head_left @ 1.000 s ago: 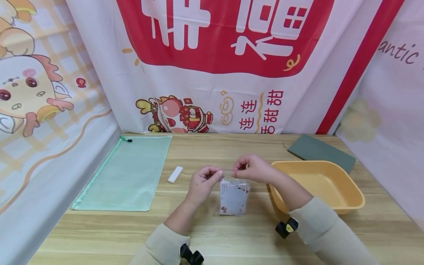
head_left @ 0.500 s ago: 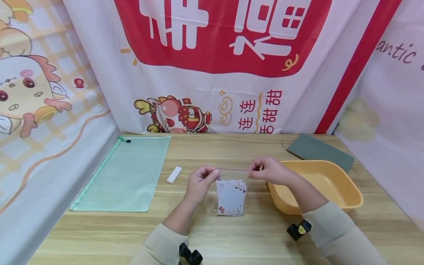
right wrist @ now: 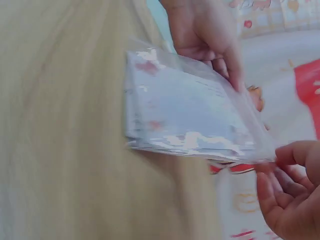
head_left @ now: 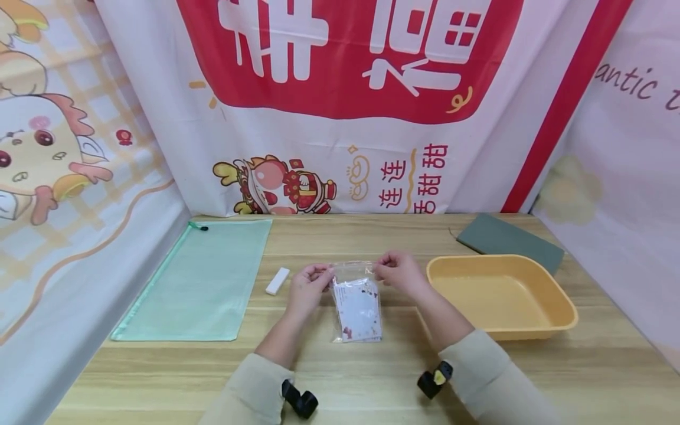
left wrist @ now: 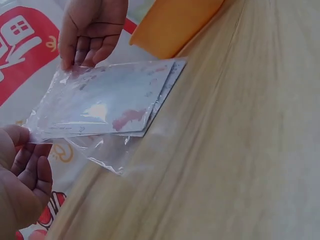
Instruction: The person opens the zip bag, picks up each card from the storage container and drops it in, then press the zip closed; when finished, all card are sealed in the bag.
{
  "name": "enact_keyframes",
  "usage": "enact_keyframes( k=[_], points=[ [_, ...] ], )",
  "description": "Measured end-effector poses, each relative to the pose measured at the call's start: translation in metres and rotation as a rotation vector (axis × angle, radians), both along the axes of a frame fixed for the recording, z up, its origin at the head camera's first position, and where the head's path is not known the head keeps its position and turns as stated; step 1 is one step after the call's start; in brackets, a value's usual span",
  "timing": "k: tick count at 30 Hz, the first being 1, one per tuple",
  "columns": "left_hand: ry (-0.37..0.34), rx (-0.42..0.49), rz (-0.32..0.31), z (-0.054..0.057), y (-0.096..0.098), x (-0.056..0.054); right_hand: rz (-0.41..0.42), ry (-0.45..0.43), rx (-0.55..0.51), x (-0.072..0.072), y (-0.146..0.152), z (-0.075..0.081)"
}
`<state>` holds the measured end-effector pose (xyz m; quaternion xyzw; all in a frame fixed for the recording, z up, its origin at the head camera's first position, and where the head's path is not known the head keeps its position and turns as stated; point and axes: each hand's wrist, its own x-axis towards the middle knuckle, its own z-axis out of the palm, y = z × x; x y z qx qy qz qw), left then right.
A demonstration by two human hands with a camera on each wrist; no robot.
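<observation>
A clear plastic zip bag hangs between both hands above the table, its top edge drawn out sideways. Inside it sits a stack of printed paper cards, pale with small red and brown pictures. My left hand pinches the bag's upper left corner between thumb and fingers. At the upper right corner, my right hand pinches the bag the same way. The left wrist view shows the cards slightly fanned within the plastic. In the right wrist view the bag covers the stack's top.
To the left lies a mint-green zip pouch, with a small white block beside it. A yellow-orange plastic basin stands on the right, in front of a dark green notebook. Printed cloth hangs behind the wooden table.
My right hand moved right along the bag's top edge, then back left to the corner. The bag and cards shifted slightly left and now hang tilted, with the left hand still pinching.
</observation>
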<state>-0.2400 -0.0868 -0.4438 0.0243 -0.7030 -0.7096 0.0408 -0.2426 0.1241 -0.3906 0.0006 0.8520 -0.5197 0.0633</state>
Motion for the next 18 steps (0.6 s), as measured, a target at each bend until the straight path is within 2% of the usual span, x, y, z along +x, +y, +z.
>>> enact_keyframes(
  k=[4,6,8,10,13,18],
  points=[
    [-0.061,-0.107,0.01,-0.011,-0.006,-0.01,-0.101,0.001,-0.102,-0.011,-0.011,-0.033],
    [-0.072,-0.207,0.0,-0.017,-0.007,-0.016,-0.134,-0.013,-0.114,-0.015,-0.012,-0.046],
    [-0.054,-0.321,-0.015,-0.021,-0.008,-0.02,-0.157,-0.022,-0.114,-0.018,-0.012,-0.056],
    [-0.018,-0.428,-0.024,-0.023,-0.008,-0.024,-0.171,-0.02,-0.086,-0.02,-0.012,-0.062],
    [0.031,-0.542,-0.026,-0.025,-0.009,-0.026,-0.166,0.011,0.01,-0.024,-0.013,-0.068],
    [0.06,-0.725,0.005,-0.028,-0.009,-0.027,-0.14,0.044,0.172,-0.026,-0.015,-0.069]
  ],
)
